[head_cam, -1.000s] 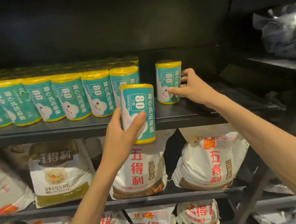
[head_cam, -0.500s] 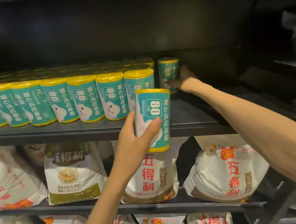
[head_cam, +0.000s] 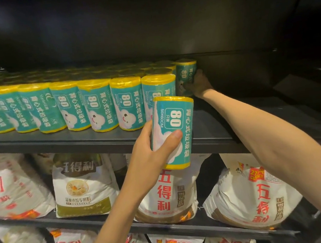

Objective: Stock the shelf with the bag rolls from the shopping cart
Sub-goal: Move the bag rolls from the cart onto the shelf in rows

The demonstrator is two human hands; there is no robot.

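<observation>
My left hand (head_cam: pixel 151 153) is wrapped around a teal bag roll (head_cam: pixel 173 131), thumb across the front of its label and fingers curled behind, holding it upright just in front of the shelf (head_cam: pixel 211 128) edge. I keep it upright and label-out because that is how it will stand once it goes in, so it needs no turning at the last moment.

My right hand (head_cam: pixel 199 84) is stretched deep into the shelf, set against the right side of the rear roll (head_cam: pixel 186 73), which stands at the right-hand end of the back rows. It is dim back there and the hand is seen from behind, so I cannot tell for sure whether my fingers are closed around the roll or only pressed flat to it; it looks like I am seating it snugly against its neighbours.

The front row of rolls (head_cam: pixel 95 106) runs along the shelf lip, packed side by side with labels facing out, and it ends just behind the roll in my left hand. To the right of that the shelf is bare, so I judge that gap is where this roll belongs: filling back to front keeps the rows tight. Below, sacks of flour (head_cam: pixel 83 187) fill the lower shelves. The shopping cart is out of view.
</observation>
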